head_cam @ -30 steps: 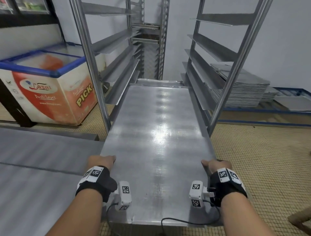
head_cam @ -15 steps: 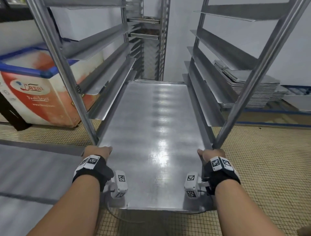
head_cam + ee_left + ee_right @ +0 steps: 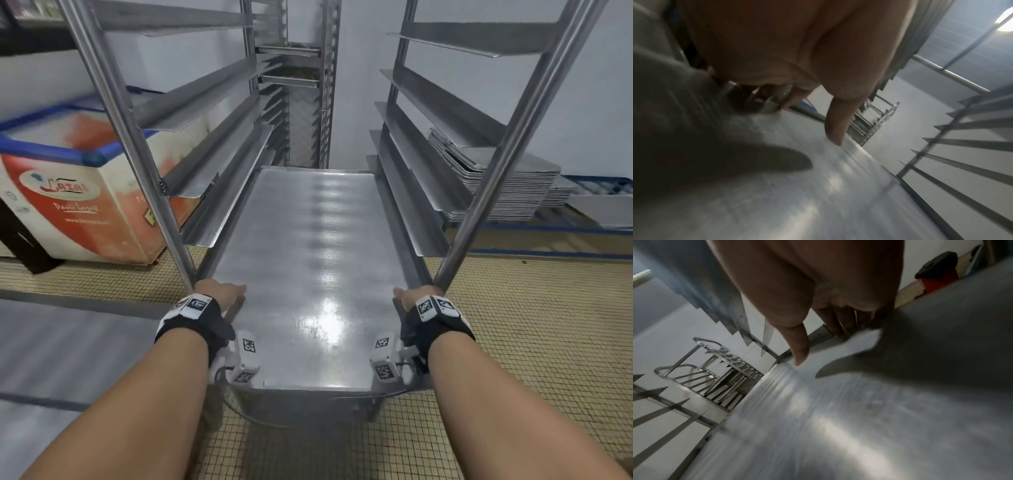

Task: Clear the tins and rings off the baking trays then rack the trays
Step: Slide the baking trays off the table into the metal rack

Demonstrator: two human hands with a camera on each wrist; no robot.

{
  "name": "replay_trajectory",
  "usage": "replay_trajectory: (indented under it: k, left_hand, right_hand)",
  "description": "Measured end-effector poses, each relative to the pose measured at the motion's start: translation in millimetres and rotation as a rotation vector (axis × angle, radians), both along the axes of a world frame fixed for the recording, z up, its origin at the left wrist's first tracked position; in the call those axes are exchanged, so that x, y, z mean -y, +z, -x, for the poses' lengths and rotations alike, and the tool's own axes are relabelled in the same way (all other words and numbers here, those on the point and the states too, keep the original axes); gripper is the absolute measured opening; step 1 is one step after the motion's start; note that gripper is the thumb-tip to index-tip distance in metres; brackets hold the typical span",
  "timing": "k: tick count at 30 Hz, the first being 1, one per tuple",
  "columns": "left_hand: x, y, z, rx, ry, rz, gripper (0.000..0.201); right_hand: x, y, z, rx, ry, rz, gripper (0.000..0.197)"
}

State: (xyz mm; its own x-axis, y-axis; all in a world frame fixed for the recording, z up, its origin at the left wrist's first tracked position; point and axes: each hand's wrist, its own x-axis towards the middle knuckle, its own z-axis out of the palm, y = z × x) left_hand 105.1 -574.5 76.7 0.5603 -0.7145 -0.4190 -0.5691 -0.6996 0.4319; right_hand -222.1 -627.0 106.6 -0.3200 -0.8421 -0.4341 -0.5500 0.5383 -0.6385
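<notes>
1. Baking tray (image 3: 308, 260) approx two-thirds into rack (image 3: 513, 144), on a low pair of runners; near end overhangs.
2. Left hand (image 3: 219, 291) grips left long edge, thumb on top, fingers curled under; right hand (image 3: 416, 296) likewise on right edge.
3. Keep tray level & square, push evenly w/ both hands, release before knuckles meet the uprights.
4. Head view: depth in rack, stack of spare trays (image 3: 507, 185), chest freezer (image 3: 85, 192).
5. Wrist views only: thumbs flat on tray (image 3: 835, 123), fingers wrapped under rim (image 3: 835, 321).
</notes>
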Motion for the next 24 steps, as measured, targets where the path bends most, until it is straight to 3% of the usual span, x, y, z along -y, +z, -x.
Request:
replay_trajectory:
  k: [4,6,8,10,12,16,20,24]
  left_hand:
    - [-17,11,14,-0.042,-0.072,-0.023,0.075]
    - [-28,10,22,0.001,-0.217,-0.029,0.068]
    - [-44,12,36,0.064,-0.39,-0.034,0.066]
    - [-64,14,52,0.112,-0.514,-0.02,0.078]
    - [-86,12,66,0.191,-0.622,-0.034,0.092]
    - [-121,-10,85,0.286,-0.67,-0.098,0.124]
    - [-125,-43,83,0.499,-0.677,0.005,0.105]
    - [-114,-46,89,0.587,-0.656,0.002,0.109]
  right_hand:
    - [-27,7,-2,0.022,0.04,0.015,0.047]
    - [-41,3,-4,-0.05,0.088,0.023,0.064]
    - [-58,-1,-4,-0.124,0.181,0.043,0.066]
    - [-77,-6,-4,-0.166,0.306,0.101,0.066]
    - [-96,-14,-2,-0.192,0.451,0.14,0.084]
    - [-122,-32,1,-0.454,0.815,0.137,0.12]
    - [-124,-49,0,-0.646,0.878,0.256,0.094]
    - [-112,-59,-4,-0.728,0.871,0.323,0.076]
